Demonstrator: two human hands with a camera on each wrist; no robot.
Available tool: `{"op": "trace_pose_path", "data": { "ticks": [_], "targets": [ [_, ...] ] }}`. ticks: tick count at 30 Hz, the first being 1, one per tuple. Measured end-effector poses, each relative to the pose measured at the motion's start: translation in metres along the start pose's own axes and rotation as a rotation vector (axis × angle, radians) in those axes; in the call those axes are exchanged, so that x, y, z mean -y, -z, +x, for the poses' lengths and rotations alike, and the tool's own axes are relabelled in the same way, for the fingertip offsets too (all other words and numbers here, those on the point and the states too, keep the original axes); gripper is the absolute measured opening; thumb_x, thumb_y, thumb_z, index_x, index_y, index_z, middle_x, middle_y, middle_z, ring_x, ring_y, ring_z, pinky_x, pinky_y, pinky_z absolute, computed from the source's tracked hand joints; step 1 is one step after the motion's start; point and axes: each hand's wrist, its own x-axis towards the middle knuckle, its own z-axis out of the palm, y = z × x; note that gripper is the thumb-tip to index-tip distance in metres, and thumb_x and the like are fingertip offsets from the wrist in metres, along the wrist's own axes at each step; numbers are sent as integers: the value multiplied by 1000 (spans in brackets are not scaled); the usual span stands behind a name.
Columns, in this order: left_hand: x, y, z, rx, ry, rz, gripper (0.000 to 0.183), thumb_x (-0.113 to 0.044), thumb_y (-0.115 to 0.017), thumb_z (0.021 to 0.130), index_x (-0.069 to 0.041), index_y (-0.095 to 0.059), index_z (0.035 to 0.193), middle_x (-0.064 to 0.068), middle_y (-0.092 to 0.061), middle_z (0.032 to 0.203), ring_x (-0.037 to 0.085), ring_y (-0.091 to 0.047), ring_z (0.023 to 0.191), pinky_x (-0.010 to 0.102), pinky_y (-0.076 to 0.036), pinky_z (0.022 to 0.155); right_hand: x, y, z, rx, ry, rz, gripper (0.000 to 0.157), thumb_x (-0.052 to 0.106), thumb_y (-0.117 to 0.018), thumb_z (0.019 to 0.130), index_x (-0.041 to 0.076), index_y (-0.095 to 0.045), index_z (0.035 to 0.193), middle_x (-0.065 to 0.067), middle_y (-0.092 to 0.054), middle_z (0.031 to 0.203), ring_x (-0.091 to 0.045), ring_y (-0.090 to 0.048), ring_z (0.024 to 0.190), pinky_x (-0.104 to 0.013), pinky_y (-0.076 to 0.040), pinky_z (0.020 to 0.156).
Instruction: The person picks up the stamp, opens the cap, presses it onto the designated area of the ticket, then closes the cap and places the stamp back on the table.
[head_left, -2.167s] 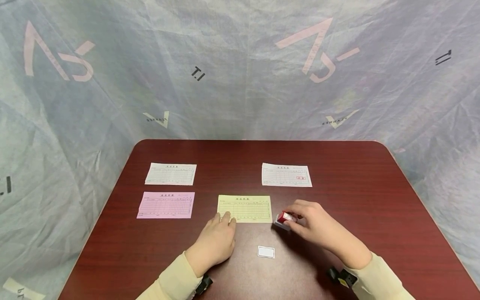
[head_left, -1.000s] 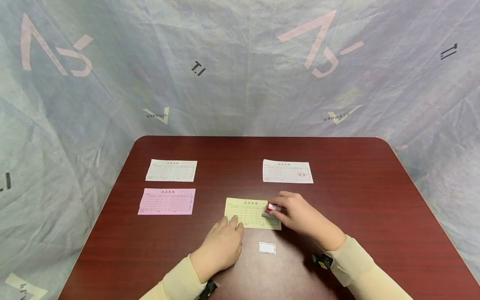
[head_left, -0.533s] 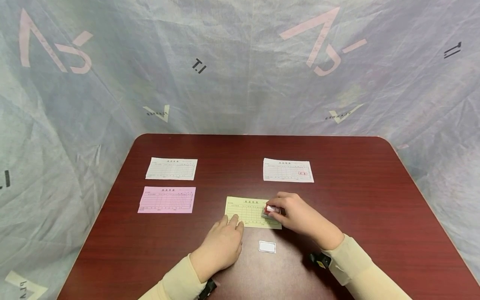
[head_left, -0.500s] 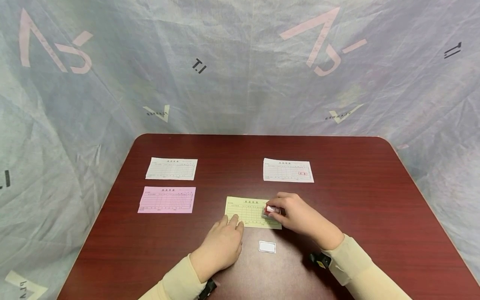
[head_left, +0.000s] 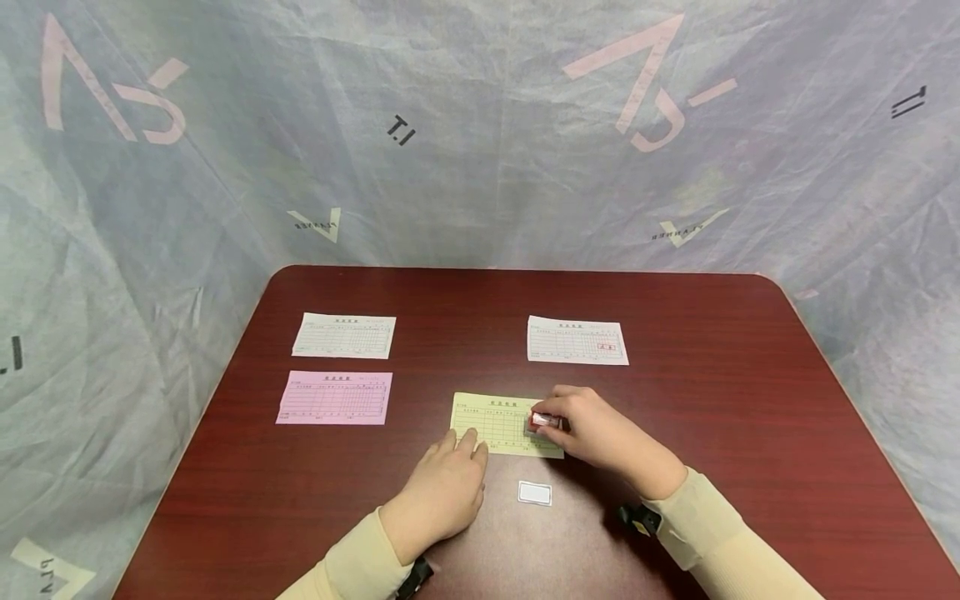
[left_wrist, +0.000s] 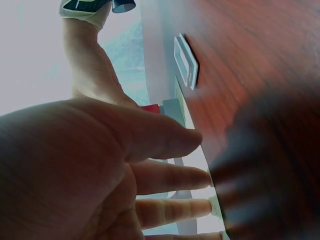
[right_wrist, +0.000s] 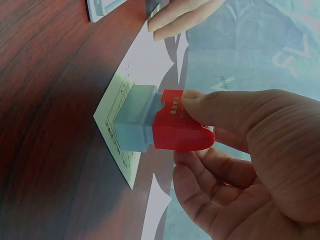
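Stamp (right_wrist: 160,122) stands on the yellow slip (head_left: 487,423) near its right edge, long side roughly along the slip's, pinched by the nearer right hand (head_left: 596,427); the left hand's (head_left: 438,482) extended fingers touch the slip's near edge.

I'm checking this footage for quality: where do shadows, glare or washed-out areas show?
Head: soft glare on the table, dark shadow below the right hand; left wrist: upper-left background washed out, shadow beside the left hand; right wrist: yellow slip bleached near-white beyond the stamp.
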Motion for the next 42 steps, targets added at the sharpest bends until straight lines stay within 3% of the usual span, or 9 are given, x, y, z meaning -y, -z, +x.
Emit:
{"op": "trace_pose_path", "data": {
  "ticks": [16, 22, 36, 42],
  "targets": [
    [1, -1, 1, -15, -16, 24, 45, -24, -71, 91, 3, -67, 127, 21, -58, 133, 43, -56, 118, 53, -50, 90, 1, 1, 0, 14, -7, -6, 11, 3, -80, 86, 7, -78, 96, 6, -59, 80, -6, -53, 67, -22, -46, 59],
    [0, -1, 2, -8, -12, 13, 45, -24, -70, 91, 2, -67, 127, 21, -57, 134, 44, -56, 119, 53, -50, 91, 2, -1, -1, -2, 7, -50, 10, 2, -82, 84, 9, -77, 89, 7, -55, 75, -6, -50, 64, -23, -45, 57],
    [1, -1, 2, -1, -4, -4, 44, -24, -70, 92, 2, -66, 127, 21, -57, 134, 44, -55, 121, 54, -49, 91, 6, -7, -2, -44, -2, -125, 14, 1, -85, 79, 5, -77, 90, 6, -54, 72, -6, -48, 61, -24, -44, 55],
    [1, -2, 2, -25, -19, 25, 42, -25, -71, 91, 3, -68, 123, 19, -59, 126, 41, -58, 112, 51, -51, 85, 6, -8, -3, -36, -5, -131, 14, 2, -84, 80, 5, -77, 92, 5, -54, 73, -6, -49, 62, -24, -45, 56]
  ]
}}
